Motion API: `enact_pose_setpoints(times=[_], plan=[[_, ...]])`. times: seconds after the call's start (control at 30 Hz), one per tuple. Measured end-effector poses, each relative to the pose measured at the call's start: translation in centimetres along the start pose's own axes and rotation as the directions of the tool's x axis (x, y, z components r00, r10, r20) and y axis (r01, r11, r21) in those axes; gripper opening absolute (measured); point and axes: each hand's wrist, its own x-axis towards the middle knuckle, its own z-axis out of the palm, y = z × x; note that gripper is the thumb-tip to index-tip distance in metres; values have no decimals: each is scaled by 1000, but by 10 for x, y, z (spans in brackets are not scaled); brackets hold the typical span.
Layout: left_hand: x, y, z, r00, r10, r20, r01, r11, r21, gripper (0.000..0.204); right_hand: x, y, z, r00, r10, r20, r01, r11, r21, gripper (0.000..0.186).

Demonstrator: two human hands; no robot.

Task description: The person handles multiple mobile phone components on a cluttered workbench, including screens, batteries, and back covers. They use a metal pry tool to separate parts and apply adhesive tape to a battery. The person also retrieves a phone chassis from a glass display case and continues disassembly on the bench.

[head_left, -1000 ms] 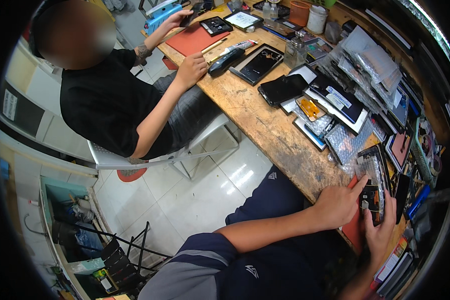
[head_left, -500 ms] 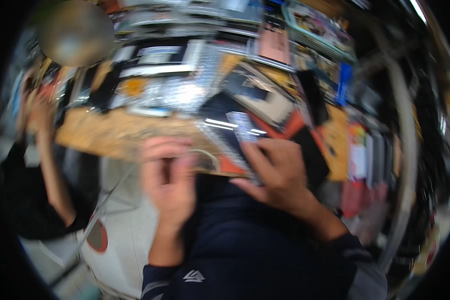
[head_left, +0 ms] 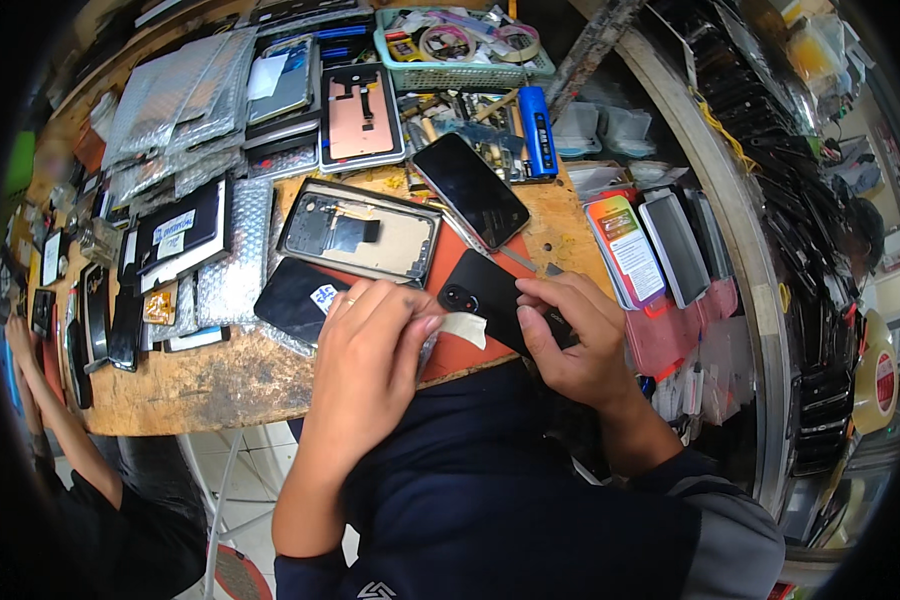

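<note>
My left hand [head_left: 370, 335] pinches a short strip of pale tape [head_left: 465, 328] between thumb and fingertips. The strip sticks out to the right, close over a black phone [head_left: 485, 290] lying with its camera side up. Over that phone's right part is my right hand [head_left: 580, 340], fingers bent and thumb a little apart from the index finger, with nothing visible between them. My right hand covers part of the phone. Partly behind my left hand lies a dark screen panel [head_left: 295, 298] with a small white label.
An orange-red mat [head_left: 460, 363] lies under the phone. Beyond are an opened phone frame [head_left: 360, 232], another black phone [head_left: 470, 190], a blue tool [head_left: 536, 130] and a green basket [head_left: 460, 76]. Bubble-wrapped stacks [head_left: 175, 105] stand back left. Another person's arm [head_left: 65, 405] reaches in at far left.
The view has turned and sharpened from blur. My hands have come closer together, and the right hand has moved off the labelled panel to the black phone. A tape strip now shows in my left hand.
</note>
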Motion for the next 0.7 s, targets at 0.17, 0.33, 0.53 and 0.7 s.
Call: enact_pose_setpoints(times=[0.17, 0.33, 0.53, 0.7], plan=[[32, -10, 17, 978, 4, 206, -2, 1000, -10, 6, 2, 0, 8, 986, 164, 19, -165, 979, 121, 38], [40, -8, 22, 985, -38, 170, 53, 995, -87, 9, -9, 24, 28, 897, 410, 163, -419, 676, 607, 28], [49, -20, 28, 974, -49, 221, -3, 974, 228, 10, 3, 19, 40, 949, 312, 50, -316, 932, 178, 19], [48, -23, 36, 966, -42, 255, -37, 954, 298, 10, 0, 19, 45, 962, 271, 19, -272, 959, 80, 17]])
